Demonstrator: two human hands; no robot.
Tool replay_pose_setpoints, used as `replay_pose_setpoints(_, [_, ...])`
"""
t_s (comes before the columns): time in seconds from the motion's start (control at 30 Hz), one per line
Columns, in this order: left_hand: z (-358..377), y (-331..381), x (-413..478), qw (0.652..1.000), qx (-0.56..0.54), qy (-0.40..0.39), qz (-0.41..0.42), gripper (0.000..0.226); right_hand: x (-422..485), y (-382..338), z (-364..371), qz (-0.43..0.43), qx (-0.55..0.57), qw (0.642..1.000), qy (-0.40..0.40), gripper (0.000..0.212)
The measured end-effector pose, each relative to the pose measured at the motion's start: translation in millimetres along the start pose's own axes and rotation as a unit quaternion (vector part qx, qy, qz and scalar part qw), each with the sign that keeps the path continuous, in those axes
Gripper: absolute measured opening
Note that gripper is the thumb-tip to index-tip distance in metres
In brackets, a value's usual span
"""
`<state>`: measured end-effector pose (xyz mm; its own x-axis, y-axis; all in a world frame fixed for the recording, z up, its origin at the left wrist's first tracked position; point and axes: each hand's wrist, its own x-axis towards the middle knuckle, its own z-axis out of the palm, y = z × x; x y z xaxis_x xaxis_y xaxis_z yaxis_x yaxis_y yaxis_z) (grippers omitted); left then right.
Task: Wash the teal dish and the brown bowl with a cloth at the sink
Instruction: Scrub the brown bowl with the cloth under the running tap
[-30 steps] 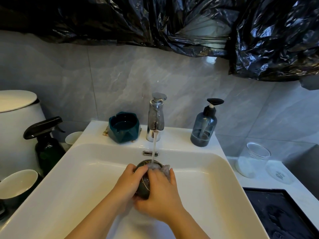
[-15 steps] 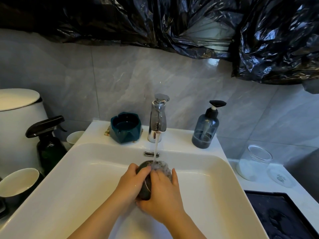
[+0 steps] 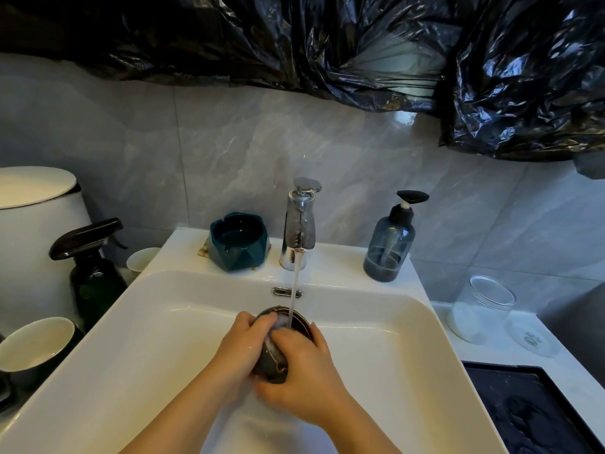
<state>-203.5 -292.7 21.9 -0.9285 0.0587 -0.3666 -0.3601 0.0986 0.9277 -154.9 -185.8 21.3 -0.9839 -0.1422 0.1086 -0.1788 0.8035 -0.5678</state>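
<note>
Over the white sink point(image 3: 170, 329), my left hand point(image 3: 239, 348) grips the brown bowl point(image 3: 299, 321) from its left side. My right hand point(image 3: 301, 371) presses a pale wet cloth point(image 3: 276, 342) against the bowl's rim and inside. Water from the chrome tap point(image 3: 299, 224) runs onto the cloth and bowl. Most of the bowl is hidden by my hands. The teal dish point(image 3: 237, 242), faceted and holding some water, stands on the sink's back ledge left of the tap.
A grey soap pump bottle point(image 3: 391, 244) stands right of the tap. Left of the sink are a dark spray bottle point(image 3: 93, 270), a white cup point(image 3: 140, 258), a white-lined bowl point(image 3: 36, 342) and a white bin point(image 3: 32, 231). A glass jar point(image 3: 481, 309) and black tray point(image 3: 537, 411) lie right.
My right hand has shifted the cloth from the bowl's top edge toward its near side, uncovering the far rim. The bowl stays under the running water.
</note>
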Motion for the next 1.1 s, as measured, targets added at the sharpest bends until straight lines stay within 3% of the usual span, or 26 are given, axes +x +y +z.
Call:
replay_pose_setpoints(0.07, [2, 0, -1, 1.000, 0.019, -0.002, 0.005, 0.028, 2, 6, 3, 0.016, -0.076, 0.997, -0.005, 0.063])
replay_pose_setpoints(0.13, [2, 1, -1, 1.000, 0.023, 0.006, 0.008, 0.028, 3, 8, 5, 0.029, -0.157, 0.987, -0.002, 0.070])
replay_pose_setpoints(0.23, [0, 1, 1, 0.999, 0.008, 0.035, 0.003, 0.025, 4, 4, 2, 0.028, -0.196, 0.980, 0.009, 0.048])
replay_pose_setpoints(0.33, [-1, -1, 3, 0.999, 0.006, 0.045, 0.001, 0.024, 0, 1, -3, 0.032, -0.070, 0.997, -0.013, 0.013])
replay_pose_setpoints(0.4, [-2, -1, 4, 1.000, -0.012, 0.025, -0.007, 0.027, -1, -1, -6, 0.028, 0.030, 0.999, -0.024, 0.013])
replay_pose_setpoints(0.47, [-1, -2, 5, 0.999, -0.034, -0.014, -0.022, 0.033, -1, 0, -5, 0.020, 0.029, 0.999, -0.034, 0.035])
replay_pose_setpoints(0.57, [4, -2, 0, 0.999, -0.040, -0.011, -0.013, 0.030, 0, 3, -1, 0.020, -0.106, 0.994, -0.031, 0.076])
replay_pose_setpoints(0.67, [2, 1, 1, 1.000, -0.007, 0.026, 0.001, 0.028, 1, 5, -4, 0.012, -0.161, 0.987, -0.025, 0.089])
replay_pose_setpoints(0.83, [-3, 0, 2, 0.999, -0.002, 0.033, -0.008, 0.027, -1, 4, -14, 0.019, -0.123, 0.991, -0.053, 0.043])
replay_pose_setpoints(0.97, [-1, 0, 1, 1.000, -0.022, 0.002, -0.014, 0.027, 0, -2, -8, 0.048, 0.134, 0.987, -0.081, 0.014])
replay_pose_setpoints(1.03, [-2, 1, 1, 1.000, -0.024, 0.011, 0.002, 0.028, 2, -3, -4, 0.070, 0.206, 0.974, -0.068, 0.011])
replay_pose_setpoints(1.1, [-2, 1, 2, 0.999, -0.026, 0.027, 0.011, 0.026, 3, -2, -6, 0.066, 0.167, 0.982, -0.053, 0.016])
